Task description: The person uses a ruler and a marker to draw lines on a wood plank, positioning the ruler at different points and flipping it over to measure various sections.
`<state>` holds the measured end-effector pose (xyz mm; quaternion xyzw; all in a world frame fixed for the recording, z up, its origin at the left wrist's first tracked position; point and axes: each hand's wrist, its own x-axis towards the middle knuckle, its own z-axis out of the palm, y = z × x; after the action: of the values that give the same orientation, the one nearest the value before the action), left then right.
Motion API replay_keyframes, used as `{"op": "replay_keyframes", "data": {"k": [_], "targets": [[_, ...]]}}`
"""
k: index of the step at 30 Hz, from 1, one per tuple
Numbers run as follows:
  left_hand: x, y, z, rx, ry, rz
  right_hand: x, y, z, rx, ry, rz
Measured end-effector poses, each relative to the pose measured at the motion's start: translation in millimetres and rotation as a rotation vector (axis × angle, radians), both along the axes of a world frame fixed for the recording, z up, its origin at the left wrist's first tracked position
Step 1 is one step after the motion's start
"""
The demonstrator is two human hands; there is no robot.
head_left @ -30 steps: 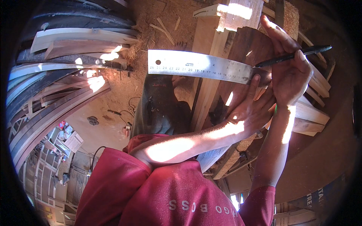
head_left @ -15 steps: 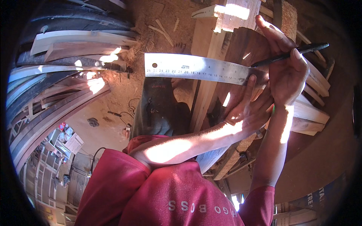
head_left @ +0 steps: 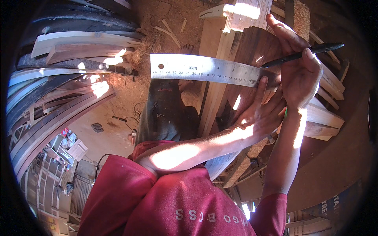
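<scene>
Steel ruler (head_left: 204,70) pinned by left hand (head_left: 260,114); right hand (head_left: 297,70) grips pen (head_left: 303,54).

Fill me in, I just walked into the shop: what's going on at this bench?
A person in a red shirt is marking wood. The left hand presses a steel ruler flat across a dark wooden board, fingers on the ruler's lower edge. The right hand holds a black pen with its tip at the ruler's right end, against the board. Curved wooden pieces lie stacked to the left on the sawdust-covered floor.
</scene>
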<state>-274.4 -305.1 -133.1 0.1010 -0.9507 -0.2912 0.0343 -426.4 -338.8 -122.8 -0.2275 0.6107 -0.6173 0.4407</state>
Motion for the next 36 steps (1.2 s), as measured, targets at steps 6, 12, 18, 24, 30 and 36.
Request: {"op": "replay_keyframes", "data": {"k": [6, 12, 18, 24, 30, 36], "targets": [[1.0, -1.4, 0.8, 0.004, 0.0, -0.004, 0.7, -2.7, 0.4, -0.035, 0.017, 0.009], [1.3, -0.9, 0.6, 0.002, 0.0, -0.008, 2.9, -2.1, 0.7, -0.05, -0.05, -0.037], [-0.2, -1.3, -0.6, 0.006, 0.006, -0.001, -0.6, -2.8, -1.3, -0.059, 0.0, 0.007], [1.5, -2.0, -3.7, -0.011, 0.007, -0.004, 0.2, -3.7, -2.7, -0.072, -0.001, 0.005], [-2.5, 3.3, -0.1, -0.015, 0.017, -0.01, -2.3, 0.4, -1.6, -0.077, 0.049, 0.08], [-2.6, 5.0, 1.0, -0.024, 0.013, -0.006, -0.4, 1.3, -3.3, -0.067, 0.03, 0.004]]}}
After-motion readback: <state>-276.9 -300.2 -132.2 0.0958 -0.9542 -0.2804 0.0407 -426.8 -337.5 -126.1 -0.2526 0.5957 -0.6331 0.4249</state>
